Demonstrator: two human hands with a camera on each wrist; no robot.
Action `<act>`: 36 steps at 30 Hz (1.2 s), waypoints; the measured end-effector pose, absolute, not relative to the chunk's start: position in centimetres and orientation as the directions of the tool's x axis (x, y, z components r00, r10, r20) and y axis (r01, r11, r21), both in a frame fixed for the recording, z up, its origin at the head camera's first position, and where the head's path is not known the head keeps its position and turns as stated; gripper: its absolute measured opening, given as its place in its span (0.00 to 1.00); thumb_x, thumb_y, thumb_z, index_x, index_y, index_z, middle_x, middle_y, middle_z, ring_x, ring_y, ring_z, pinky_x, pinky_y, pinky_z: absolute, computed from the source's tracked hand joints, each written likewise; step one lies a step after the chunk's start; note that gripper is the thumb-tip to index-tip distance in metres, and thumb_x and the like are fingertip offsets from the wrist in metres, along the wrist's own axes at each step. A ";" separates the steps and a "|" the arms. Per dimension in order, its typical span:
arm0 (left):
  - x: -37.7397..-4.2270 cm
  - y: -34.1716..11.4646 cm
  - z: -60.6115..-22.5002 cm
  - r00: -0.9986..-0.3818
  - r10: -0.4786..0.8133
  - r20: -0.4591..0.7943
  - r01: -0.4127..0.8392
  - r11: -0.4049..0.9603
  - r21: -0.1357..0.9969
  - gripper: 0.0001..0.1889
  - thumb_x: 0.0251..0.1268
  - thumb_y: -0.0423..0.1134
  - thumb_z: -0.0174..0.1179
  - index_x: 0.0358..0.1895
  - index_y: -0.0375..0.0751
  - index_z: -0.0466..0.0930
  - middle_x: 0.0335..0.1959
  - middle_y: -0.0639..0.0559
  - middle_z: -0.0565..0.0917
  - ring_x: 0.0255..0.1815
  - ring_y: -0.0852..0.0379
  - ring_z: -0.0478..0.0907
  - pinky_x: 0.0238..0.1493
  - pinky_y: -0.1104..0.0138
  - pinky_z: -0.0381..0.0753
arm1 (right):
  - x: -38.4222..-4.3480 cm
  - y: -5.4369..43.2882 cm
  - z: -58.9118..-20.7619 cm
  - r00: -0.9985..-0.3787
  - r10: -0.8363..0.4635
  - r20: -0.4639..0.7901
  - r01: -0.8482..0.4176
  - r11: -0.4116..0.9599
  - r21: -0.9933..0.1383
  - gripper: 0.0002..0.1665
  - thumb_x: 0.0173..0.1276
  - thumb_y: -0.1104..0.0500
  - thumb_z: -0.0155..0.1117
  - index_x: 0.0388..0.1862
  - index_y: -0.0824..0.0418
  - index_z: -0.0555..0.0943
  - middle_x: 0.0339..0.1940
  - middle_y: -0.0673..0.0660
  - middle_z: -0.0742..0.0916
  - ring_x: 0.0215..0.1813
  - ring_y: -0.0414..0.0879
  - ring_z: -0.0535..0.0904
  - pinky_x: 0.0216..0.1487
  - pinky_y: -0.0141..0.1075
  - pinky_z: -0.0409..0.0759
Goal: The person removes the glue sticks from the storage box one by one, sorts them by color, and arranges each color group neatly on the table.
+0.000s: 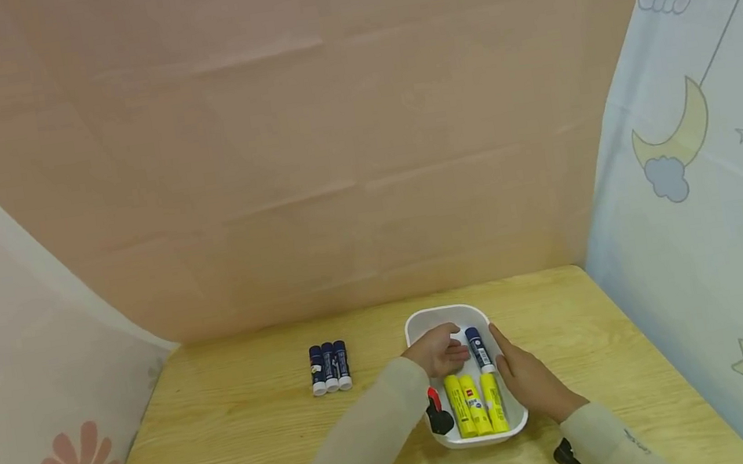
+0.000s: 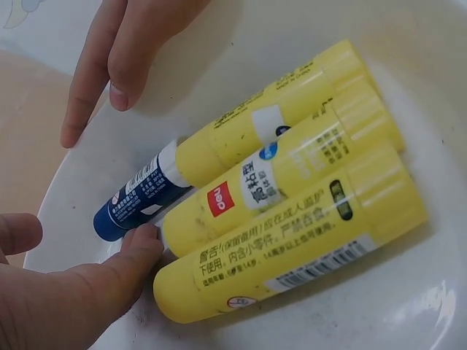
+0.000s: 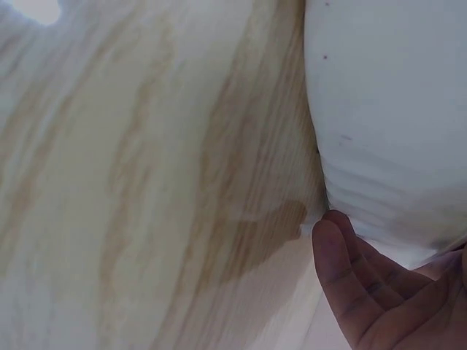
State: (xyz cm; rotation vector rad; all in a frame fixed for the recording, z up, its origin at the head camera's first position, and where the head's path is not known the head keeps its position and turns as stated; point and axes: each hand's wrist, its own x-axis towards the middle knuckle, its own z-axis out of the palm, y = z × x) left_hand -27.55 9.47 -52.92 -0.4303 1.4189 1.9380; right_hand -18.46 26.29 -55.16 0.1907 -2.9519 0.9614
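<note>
A white plastic tray holds three yellow glue sticks side by side at its near end. Beyond them, a single dark blue glue stick with a white base lies near the right wall. My left hand reaches inside the tray, thumb apart from the extended fingers. In the left wrist view its fingertips are right at the blue stick, close to the yellow ends. My right hand holds the tray's right side, thumb over the rim and fingers along the outer wall.
Three more dark blue glue sticks stand in a neat row on the wooden table, left of the tray. Black wrist-worn pieces show beside both forearms. A tan backdrop rises behind the table, with printed cloths at both sides.
</note>
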 end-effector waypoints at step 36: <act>-27.9 9.3 -55.0 -0.744 0.380 -0.549 -0.633 -0.139 0.762 0.11 0.70 0.32 0.55 0.47 0.25 0.80 0.41 0.38 0.85 0.45 0.46 0.84 0.49 0.60 0.84 | -18.6 26.2 -55.3 -0.990 -0.111 0.087 -0.141 0.805 -0.576 0.35 0.79 0.59 0.44 0.80 0.58 0.46 0.71 0.70 0.68 0.67 0.66 0.68 0.65 0.60 0.67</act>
